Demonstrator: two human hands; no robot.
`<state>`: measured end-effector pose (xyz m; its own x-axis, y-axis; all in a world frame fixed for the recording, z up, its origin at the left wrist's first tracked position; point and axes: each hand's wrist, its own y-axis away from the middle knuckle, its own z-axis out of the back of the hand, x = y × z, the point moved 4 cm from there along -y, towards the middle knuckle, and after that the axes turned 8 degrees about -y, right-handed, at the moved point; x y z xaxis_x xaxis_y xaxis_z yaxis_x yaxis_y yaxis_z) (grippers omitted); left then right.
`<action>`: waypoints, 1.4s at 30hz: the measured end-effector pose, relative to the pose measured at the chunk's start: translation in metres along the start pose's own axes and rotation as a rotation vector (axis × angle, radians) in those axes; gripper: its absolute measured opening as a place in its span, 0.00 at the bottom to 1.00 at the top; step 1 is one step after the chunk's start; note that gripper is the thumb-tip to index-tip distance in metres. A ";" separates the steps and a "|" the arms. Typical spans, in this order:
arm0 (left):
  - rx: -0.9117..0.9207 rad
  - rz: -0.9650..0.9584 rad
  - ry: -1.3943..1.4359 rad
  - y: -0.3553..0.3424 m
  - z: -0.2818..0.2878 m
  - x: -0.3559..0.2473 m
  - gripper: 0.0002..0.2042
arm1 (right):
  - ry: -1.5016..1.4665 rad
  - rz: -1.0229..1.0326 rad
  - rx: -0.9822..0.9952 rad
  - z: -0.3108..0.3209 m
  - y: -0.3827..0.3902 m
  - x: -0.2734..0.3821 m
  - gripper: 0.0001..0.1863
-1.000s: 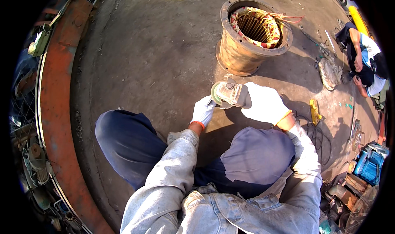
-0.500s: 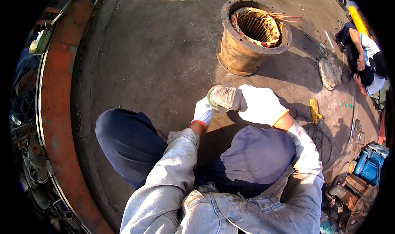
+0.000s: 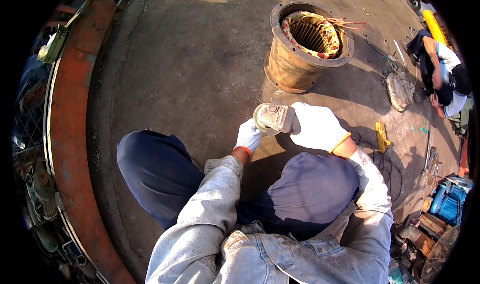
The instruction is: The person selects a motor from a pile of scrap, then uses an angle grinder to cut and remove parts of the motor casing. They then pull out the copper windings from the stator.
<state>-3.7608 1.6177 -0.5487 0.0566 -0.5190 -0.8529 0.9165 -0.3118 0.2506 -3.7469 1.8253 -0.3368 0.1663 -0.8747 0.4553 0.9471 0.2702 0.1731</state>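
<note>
An angle grinder [image 3: 280, 118] with a greenish disc and a metal guard is held out over the ground in front of my knees. My right hand [image 3: 317, 126], in a white glove with an orange cuff, is wrapped around its body. My left hand [image 3: 248, 135], gloved the same way, is closed right beside the disc's left edge. Its fingertips run behind the disc, and whatever they grip is hidden. Just beyond stands a rusty flanged motor housing [image 3: 292, 66], upright, with a wound stator [image 3: 312, 34] inside and reddish leads coming out at the right.
Behind my right wrist lie a yellow tool [image 3: 382, 136] and a dark coiled cable [image 3: 392, 176]. A co-worker [image 3: 445, 74] crouches at the far right near a pale sack [image 3: 400, 91]. Blue machinery [image 3: 451, 199] and scrap sit at the lower right. A rusty red beam [image 3: 75, 149] borders the left.
Both my hands and the grinder stay in nearly the same place. The whole view has shifted very slightly. At the right, the co-worker's arms have moved a little.
</note>
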 end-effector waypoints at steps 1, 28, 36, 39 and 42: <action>-0.001 -0.008 -0.024 -0.001 0.000 0.002 0.12 | -0.008 0.014 -0.010 0.000 0.001 0.002 0.21; -0.007 0.041 0.053 0.000 -0.004 0.004 0.12 | 0.030 0.084 -0.056 0.005 0.001 0.004 0.18; -0.015 0.040 0.040 0.001 -0.004 0.010 0.13 | 0.044 0.047 -0.027 0.002 0.000 0.008 0.19; -0.015 0.046 0.055 0.000 -0.006 0.006 0.13 | 0.036 0.048 -0.054 0.001 0.002 0.003 0.20; -0.001 0.037 0.038 0.001 -0.004 -0.005 0.13 | 0.045 -0.001 -0.014 0.004 0.003 0.000 0.21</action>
<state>-3.7581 1.6230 -0.5460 0.1052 -0.4990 -0.8602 0.9141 -0.2920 0.2813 -3.7454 1.8280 -0.3331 0.1771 -0.8921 0.4156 0.9509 0.2640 0.1615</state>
